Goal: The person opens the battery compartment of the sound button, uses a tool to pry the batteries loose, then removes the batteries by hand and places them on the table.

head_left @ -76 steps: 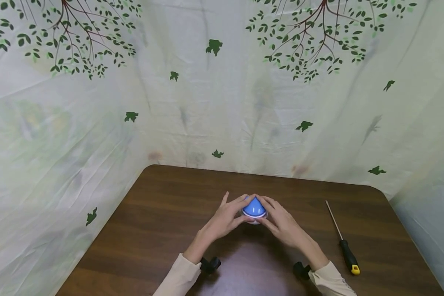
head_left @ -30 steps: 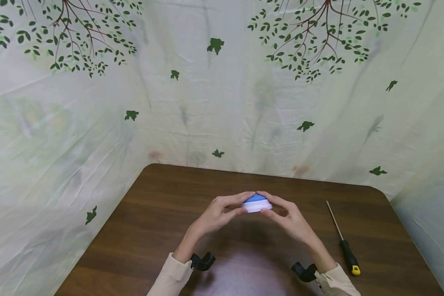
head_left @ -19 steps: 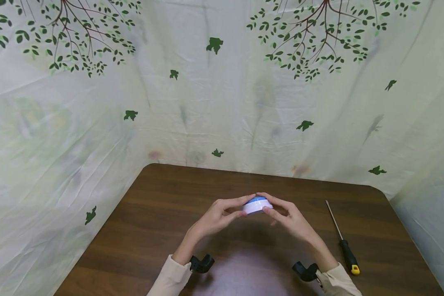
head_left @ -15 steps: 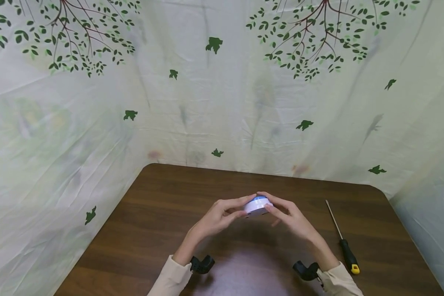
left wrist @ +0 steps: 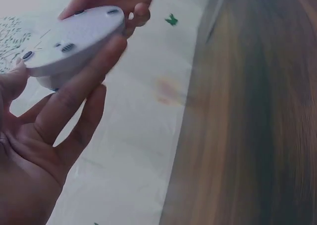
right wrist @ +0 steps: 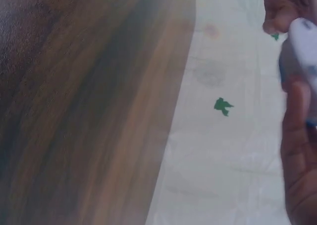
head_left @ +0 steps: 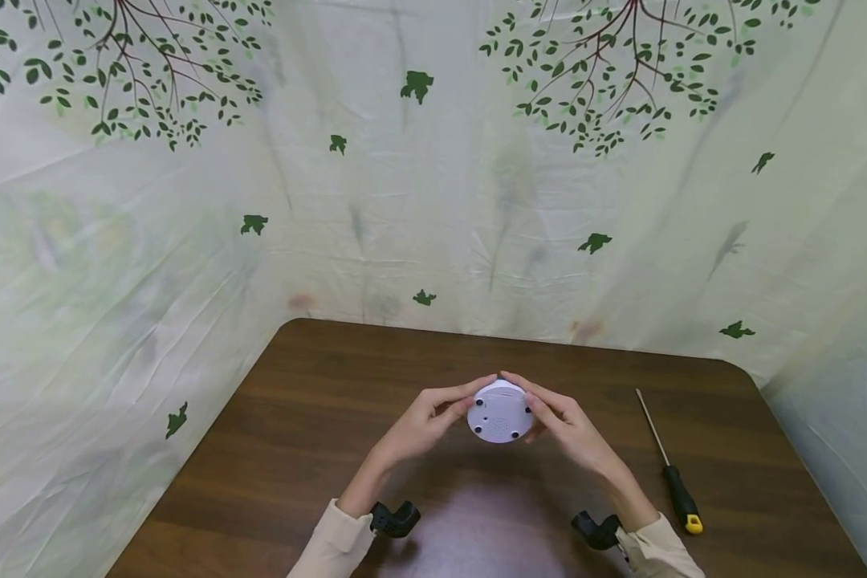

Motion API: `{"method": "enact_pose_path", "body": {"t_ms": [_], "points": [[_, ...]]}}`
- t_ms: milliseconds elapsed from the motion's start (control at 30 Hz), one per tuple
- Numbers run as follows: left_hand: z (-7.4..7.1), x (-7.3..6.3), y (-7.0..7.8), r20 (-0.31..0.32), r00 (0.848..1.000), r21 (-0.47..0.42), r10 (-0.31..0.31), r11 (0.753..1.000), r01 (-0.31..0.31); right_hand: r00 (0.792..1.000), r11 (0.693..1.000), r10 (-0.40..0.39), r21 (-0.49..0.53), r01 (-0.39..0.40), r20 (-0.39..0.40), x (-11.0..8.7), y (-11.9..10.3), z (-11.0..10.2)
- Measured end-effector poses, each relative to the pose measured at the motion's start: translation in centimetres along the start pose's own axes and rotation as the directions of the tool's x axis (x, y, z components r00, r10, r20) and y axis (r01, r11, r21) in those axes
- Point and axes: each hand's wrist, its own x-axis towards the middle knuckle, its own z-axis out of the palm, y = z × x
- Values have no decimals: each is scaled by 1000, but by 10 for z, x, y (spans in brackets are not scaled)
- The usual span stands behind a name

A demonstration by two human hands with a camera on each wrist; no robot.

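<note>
Both hands hold a round push button with a white base and blue dome (head_left: 500,413) above the table. Its flat white underside, with several dark round feet and a small hole, faces the head camera; the dome is hidden there. My left hand (head_left: 422,421) pinches the left edge between thumb and fingers. On the opposite edge, my right hand (head_left: 574,429) grips with its thumb on the underside. The left wrist view shows the push button (left wrist: 74,36) tilted, fingers along its side. In the right wrist view, a strip of blue shows below the white base (right wrist: 302,46).
A screwdriver (head_left: 682,494) with a black and yellow handle lies on the brown wooden table (head_left: 332,385), right of the right forearm. Behind the table hangs a pale cloth (head_left: 448,201) printed with leaves and branches. Each wrist wears a black camera mount (head_left: 396,519).
The push button was lifted from low over the table with its blue dome up, then tipped so its underside now faces the head camera. Both hands kept hold; the screwdriver stayed put.
</note>
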Motion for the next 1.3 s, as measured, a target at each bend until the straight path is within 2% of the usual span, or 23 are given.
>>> {"method": "enact_pose_path", "body": {"t_ms": [133, 367, 667, 767, 900, 1000, 1100, 1200, 1300], "points": [[-2, 0, 1, -4, 1000, -108, -9, 994, 8, 999, 997, -32, 65, 30, 16, 0, -2, 0], [-2, 0, -1, 12, 1000, -252, 14, 968, -11, 998, 985, -37, 171, 28, 53, 0, -3, 0], [3, 0, -1, -29, 992, -302, -123, 947, 109, 987, 970, -49, 243, 11, 151, -2, 2, -1], [5, 0, -2, -26, 988, -310, -150, 941, 135, 991, 968, -19, 252, -15, 131, -3, 3, 1], [5, 0, -2, -22, 989, -339, -146, 932, 130, 998, 963, 42, 263, -52, 43, -4, 4, 4], [5, 0, -2, -4, 992, -326, -124, 938, 115, 997, 956, 78, 284, -71, -11, -4, 6, 8], [8, 1, -3, 2, 995, -258, -103, 961, 100, 997, 945, 70, 321, -54, -39, -5, 8, 11], [12, 2, -3, -43, 992, -176, -116, 979, 107, 997, 941, 47, 338, -24, -59, -4, 8, 15], [14, 2, -2, -87, 988, -123, -127, 986, 116, 996, 953, 43, 303, -16, -80, -3, 6, 19]]}}
